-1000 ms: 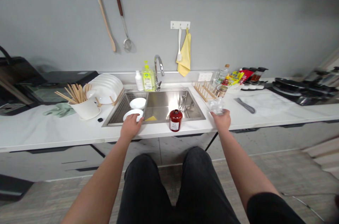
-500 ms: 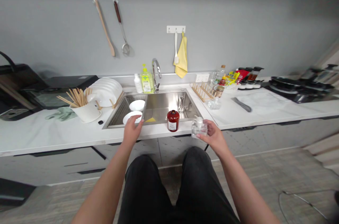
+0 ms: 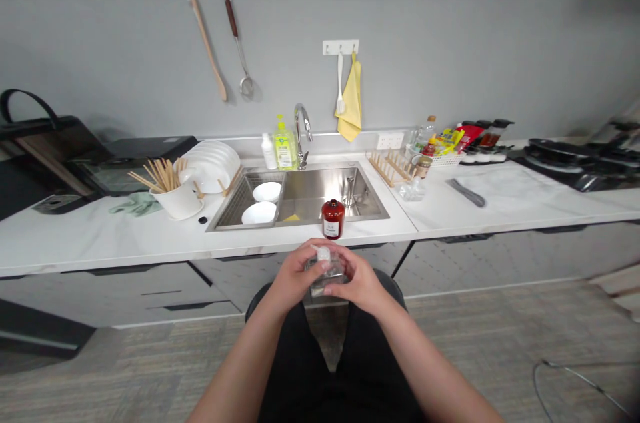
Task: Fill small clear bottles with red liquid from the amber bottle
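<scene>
A small clear glass bottle (image 3: 324, 270) with a pale cap sits between both hands, in front of my lap and below the counter edge. My left hand (image 3: 294, 275) wraps round its left side, fingers closed on it. My right hand (image 3: 356, 278) grips its right side and front. A dark red jar (image 3: 333, 219) stands on the counter's front edge just beyond my hands. Another clear glass bottle (image 3: 413, 188) stands on the counter right of the sink (image 3: 360, 193).
Two white bowls (image 3: 260, 212) lie in the sink's left half with a yellow sponge (image 3: 292, 218). A white cup of chopsticks (image 3: 176, 191), stacked plates (image 3: 210, 165), a wooden rack (image 3: 391, 168), a knife (image 3: 466, 192) and condiment bottles (image 3: 450, 140) occupy the counter.
My right hand lifted the clear bottle from the counter and brought it left and down. My left hand left the sink's edge and joined it on the bottle.
</scene>
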